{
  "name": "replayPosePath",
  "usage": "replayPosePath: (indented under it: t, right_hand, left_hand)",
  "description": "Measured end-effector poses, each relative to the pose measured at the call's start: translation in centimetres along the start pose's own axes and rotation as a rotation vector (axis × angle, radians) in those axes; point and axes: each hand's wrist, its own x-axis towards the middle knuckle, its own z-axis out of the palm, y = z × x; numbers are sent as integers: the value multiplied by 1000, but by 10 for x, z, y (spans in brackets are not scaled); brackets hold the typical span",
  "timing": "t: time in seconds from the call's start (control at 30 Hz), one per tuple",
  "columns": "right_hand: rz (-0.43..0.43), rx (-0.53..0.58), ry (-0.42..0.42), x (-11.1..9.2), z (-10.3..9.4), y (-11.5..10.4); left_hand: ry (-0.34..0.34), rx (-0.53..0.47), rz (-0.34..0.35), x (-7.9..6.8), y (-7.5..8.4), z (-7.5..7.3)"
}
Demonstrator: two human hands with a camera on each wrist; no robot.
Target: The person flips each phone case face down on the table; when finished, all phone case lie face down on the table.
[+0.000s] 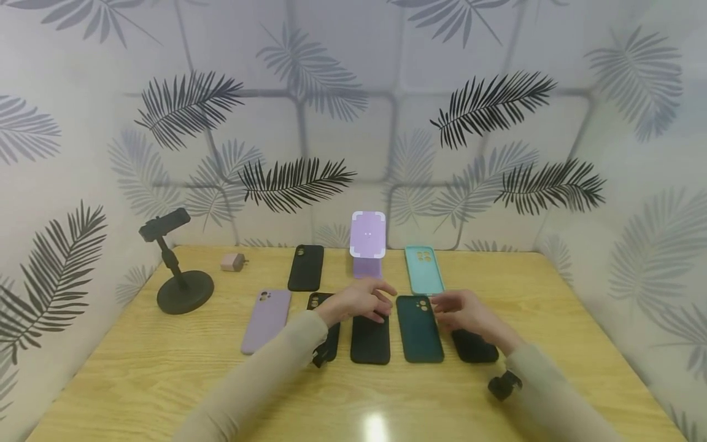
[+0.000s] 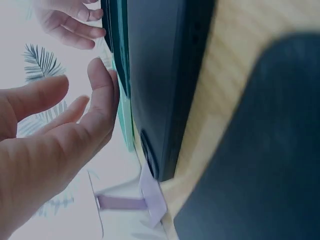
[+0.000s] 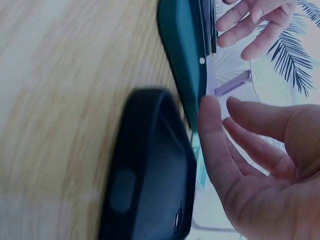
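My left hand (image 1: 361, 299) hovers over the upper part of a black phone case (image 1: 370, 341), its fingers loosely bent with nothing between them. In the left wrist view a gap shows between thumb and fingers. My right hand (image 1: 463, 314) is above a black phone case (image 1: 476, 348) and beside a dark green phone case (image 1: 420, 331). The right wrist view shows its fingers (image 3: 212, 130) relaxed and holding nothing; whether they touch the green case I cannot tell. Another black phone case (image 1: 333, 337) lies partly hidden under my left forearm.
A lilac case (image 1: 266, 322) lies to the left, a black case (image 1: 306, 268) and a turquoise case (image 1: 424, 270) farther back. Between these two stands a purple phone stand (image 1: 367, 236). At the left are a black stand (image 1: 185, 291) and a pinkish plug adapter (image 1: 232, 262).
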Motion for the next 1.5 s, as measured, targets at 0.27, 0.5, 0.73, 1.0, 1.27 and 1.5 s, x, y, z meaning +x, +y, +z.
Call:
replayPosePath:
  t: [0.27,0.5,0.73,1.0,1.27,1.5]
  right_hand:
    - [37,14,-64,-5,-5,3]
    - [77,8,-87,-7,-5,1]
    - [93,16,-95,-5,-4,0]
    - [83,21,-120,-4,-4,-2]
    - [55,21,-179,-4,-4,-5]
    - [24,16,-243,-2,1,-5]
  left_hand:
    - [7,-47,19,8,-1,16]
    - [28,-20,-5,9,1,25]
    - [64,-68,-15,9,0,27]
    - [96,-163,-7,8,-2,23]
    - [96,-239,-5,8,-2,23]
    - [99,-232,21,12,0,28]
